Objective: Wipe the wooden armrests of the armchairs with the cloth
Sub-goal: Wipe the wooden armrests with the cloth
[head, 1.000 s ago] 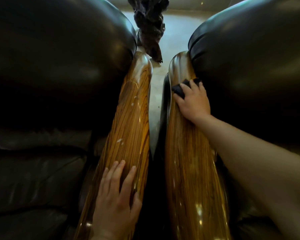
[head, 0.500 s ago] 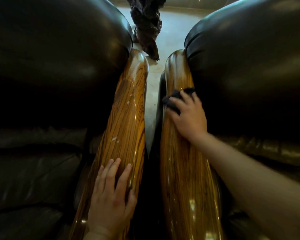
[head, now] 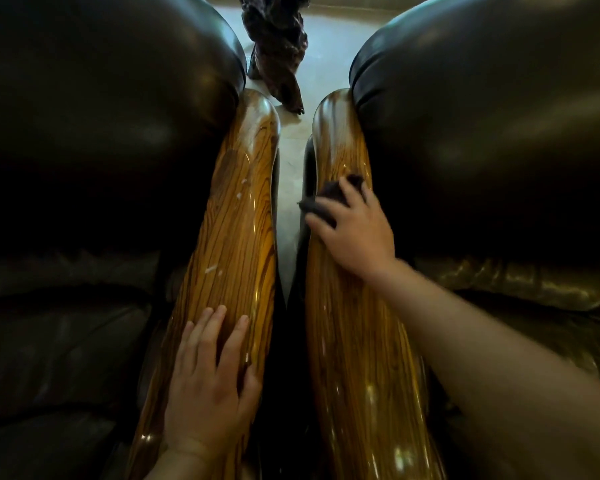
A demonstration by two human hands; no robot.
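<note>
Cloth [head: 329, 197] | pressed flat under right hand [head: 355, 230] on right armrest [head: 354, 341] to wipe | left hand [head: 207, 386] open, bracing on left armrest [head: 236, 230]

glossy striped wooden armrests [head: 236, 237], shiny dark leather cushions [head: 482, 133], a soft dark cloth [head: 329, 199].

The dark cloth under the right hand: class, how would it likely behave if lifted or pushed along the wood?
The cloth looks bunched under the right hand, so probably floppy and light. On the glossy armrest it would likely slide easily.
</note>
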